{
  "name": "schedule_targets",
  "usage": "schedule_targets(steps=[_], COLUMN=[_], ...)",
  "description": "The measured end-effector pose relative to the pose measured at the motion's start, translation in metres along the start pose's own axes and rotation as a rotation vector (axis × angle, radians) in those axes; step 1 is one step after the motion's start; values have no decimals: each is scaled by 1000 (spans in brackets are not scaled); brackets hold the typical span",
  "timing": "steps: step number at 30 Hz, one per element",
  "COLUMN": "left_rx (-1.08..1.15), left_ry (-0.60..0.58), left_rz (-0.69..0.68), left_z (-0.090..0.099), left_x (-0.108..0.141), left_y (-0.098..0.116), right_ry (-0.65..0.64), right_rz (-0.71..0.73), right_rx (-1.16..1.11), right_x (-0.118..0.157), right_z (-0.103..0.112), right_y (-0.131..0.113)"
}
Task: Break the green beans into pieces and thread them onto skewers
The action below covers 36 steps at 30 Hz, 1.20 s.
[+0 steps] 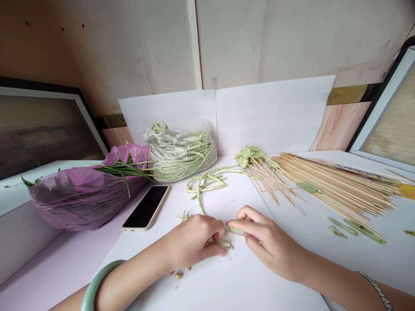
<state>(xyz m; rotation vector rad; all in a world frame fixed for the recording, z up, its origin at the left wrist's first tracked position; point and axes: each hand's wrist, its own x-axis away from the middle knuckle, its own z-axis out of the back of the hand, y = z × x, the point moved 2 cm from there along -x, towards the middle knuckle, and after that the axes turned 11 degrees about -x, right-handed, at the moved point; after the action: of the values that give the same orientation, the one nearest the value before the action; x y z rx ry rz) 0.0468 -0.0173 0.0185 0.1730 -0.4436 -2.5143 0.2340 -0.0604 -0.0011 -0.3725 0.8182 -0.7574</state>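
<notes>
Green bean bit [223, 244] | L grip [198, 238] pinching it | R grip [267, 241] narrow, on stick [236, 234] | prob. best: stick straight, slow push

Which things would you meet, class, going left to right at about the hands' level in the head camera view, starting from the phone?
Phone → left hand → right hand → loose bean pieces.

Pale-green bangle [94, 281], silver bracelet [377, 287]
</notes>
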Motion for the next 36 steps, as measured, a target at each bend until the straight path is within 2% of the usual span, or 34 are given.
schedule_targets(steps=[4,10,14,20,24,31,36], left_rx=[70,110,129,90,-11,-34,304], left_ry=[22,177,151,185,211,142,-25], left_rz=[2,37,-8,-68,-55,-125,-318], left_z=[3,11,4,1,3,-2,1], left_x=[0,2,3,7,8,6,7], left_y=[-1,5,12,18,17,18,20], right_ry=[42,87,135,171,125,84,5], right_rz=[79,195,250,191,189,267,321], right_rx=[43,76,76,114,156,230,168], right_x=[3,5,6,5,1,3,6], right_z=[-2,-6,-12,-8,-3,-10,-9], right_y=[4,-1,-6,-10,-10,-13,-24])
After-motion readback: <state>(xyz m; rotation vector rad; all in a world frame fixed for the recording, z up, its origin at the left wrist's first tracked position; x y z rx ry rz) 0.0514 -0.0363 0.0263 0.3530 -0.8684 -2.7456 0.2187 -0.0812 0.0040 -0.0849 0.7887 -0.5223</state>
